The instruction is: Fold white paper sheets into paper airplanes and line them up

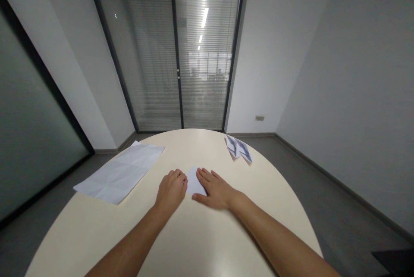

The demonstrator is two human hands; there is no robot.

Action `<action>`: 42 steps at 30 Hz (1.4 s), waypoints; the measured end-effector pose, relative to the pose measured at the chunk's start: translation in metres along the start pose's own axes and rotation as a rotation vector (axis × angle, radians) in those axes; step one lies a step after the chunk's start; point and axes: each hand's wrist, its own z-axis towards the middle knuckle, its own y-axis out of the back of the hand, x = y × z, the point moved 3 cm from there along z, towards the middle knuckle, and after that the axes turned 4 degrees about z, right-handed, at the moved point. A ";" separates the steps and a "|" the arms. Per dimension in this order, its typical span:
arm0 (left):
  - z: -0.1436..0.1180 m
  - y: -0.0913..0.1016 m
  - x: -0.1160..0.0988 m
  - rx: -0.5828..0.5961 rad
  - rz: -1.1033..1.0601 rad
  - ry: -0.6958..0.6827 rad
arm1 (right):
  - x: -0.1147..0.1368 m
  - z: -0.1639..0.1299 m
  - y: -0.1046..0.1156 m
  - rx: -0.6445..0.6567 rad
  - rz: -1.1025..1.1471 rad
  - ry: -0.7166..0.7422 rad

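Observation:
A small white piece of paper (194,182), seemingly folded, lies on the table between my two hands. My left hand (172,188) is closed, its fingers curled and pinched at the paper's left edge; its fingertips are partly hidden. Flat across the paper's right side rests my right hand (216,188), fingers stretched out and thumb apart, covering part of the sheet.
The round cream table (207,242) curves away on all sides. On its left lies a large creased white sheet (124,173), overhanging the edge slightly. Folded paper pieces (238,148) sit near the far right rim. Beyond stands a glass partition with blinds (207,96).

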 end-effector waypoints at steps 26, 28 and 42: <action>-0.010 -0.004 -0.013 0.038 -0.186 -0.175 | -0.015 -0.001 0.021 -0.273 0.059 0.214; -0.010 -0.005 -0.012 0.052 -0.233 -0.178 | -0.018 -0.002 0.023 -0.288 0.073 0.237; -0.011 0.002 -0.011 0.151 -0.514 -0.311 | -0.022 0.000 0.022 -0.340 0.051 0.230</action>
